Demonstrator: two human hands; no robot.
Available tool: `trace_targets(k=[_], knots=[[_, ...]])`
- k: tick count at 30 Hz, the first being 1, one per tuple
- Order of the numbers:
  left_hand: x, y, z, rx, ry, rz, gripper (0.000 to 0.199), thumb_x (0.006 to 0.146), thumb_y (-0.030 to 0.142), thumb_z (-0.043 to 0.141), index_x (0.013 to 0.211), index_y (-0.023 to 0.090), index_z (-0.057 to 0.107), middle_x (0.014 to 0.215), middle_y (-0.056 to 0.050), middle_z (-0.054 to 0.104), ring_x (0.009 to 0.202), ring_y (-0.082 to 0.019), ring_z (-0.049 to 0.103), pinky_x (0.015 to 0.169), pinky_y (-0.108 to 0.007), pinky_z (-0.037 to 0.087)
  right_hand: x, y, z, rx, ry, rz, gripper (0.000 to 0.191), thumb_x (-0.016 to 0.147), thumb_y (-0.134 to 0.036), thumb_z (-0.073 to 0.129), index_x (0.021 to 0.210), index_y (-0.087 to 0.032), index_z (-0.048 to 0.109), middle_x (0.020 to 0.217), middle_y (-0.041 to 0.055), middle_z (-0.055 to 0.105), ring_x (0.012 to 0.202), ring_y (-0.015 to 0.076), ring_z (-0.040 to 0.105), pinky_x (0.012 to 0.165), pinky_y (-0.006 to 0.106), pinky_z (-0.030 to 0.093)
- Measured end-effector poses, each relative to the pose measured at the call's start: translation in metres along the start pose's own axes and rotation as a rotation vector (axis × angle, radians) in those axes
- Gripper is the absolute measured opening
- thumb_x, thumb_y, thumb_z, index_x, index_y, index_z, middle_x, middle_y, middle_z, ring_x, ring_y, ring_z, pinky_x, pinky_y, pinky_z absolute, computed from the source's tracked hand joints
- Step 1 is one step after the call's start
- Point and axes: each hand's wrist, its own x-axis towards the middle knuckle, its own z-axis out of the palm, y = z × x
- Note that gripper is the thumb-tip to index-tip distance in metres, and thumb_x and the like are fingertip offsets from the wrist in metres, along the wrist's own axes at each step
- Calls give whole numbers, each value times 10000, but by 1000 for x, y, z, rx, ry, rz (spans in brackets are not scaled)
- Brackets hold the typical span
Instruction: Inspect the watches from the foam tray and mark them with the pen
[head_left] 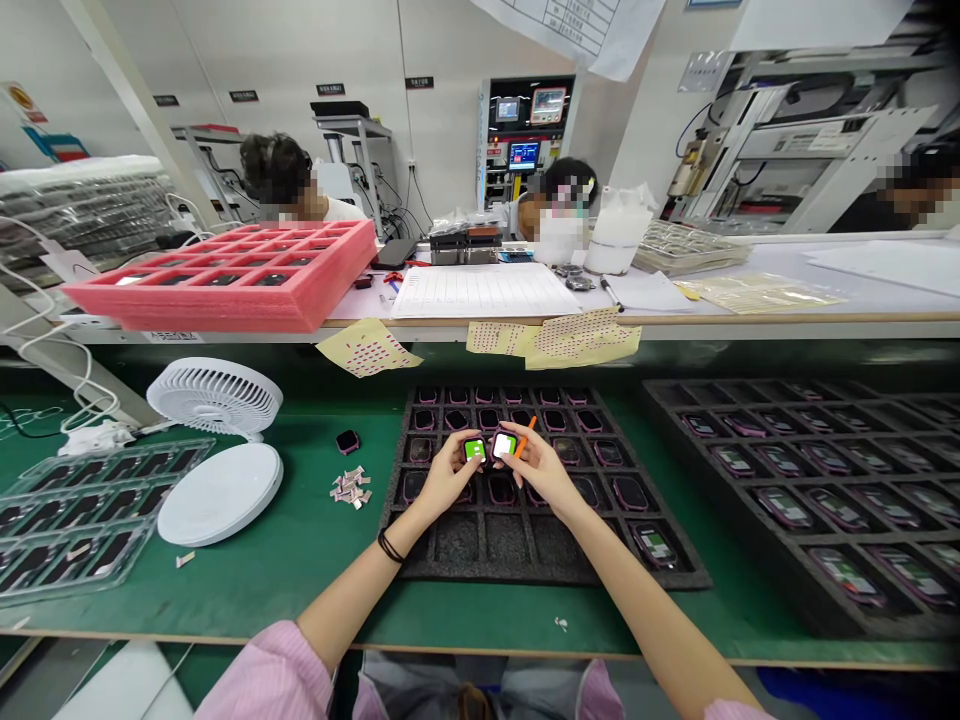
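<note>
My left hand [448,474] is closed around a square smartwatch case [474,451] with a lit green screen. Close beside it, a second smartwatch case [504,446] showing a white and green screen is held by my right hand [543,470]. That same hand also grips a thin orange stick [525,438], tilted up past the fingers. Both hands are over a black foam tray [506,540] whose compartments hold several dark watch cases with purplish frames. One watch case [654,545] in its front right compartment has a lit screen. Some compartments behind my hands are hidden.
Right of me lies another foam tray [750,530] of watches. On the left are a white fan [221,495], clear plastic trays [82,560], a loose watch case [348,441] and small strips [351,487]. A shelf [450,330] carries a pink foam tray [300,305]; people sit beyond.
</note>
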Motion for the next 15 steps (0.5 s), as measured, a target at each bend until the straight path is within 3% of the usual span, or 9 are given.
trace_targets(k=[4,10,15], knots=[[1,6,0,1,49,-13,337,822,396,584,1078,178,554,1043,-71,610,805,-151,608,624,-247,535,-1,-2,1,-1,-14,5,580,670,-336,758,1200,-251,538,928,53,623,723,182,659,370,176,412],[-1,14,-1,22,137,-65,302,801,454,590,894,168,560,776,-2,573,599,-100,531,456,-187,457,-3,-7,0,-33,50,19,372,775,-428,650,1080,-218,619,761,9,614,533,125,601,374,202,385],[1,10,0,23,89,-59,298,788,423,614,928,167,556,782,3,569,606,-95,536,482,-189,466,-2,-6,-1,-43,78,12,338,754,-436,671,1003,-210,641,673,-13,601,468,106,549,368,205,359]])
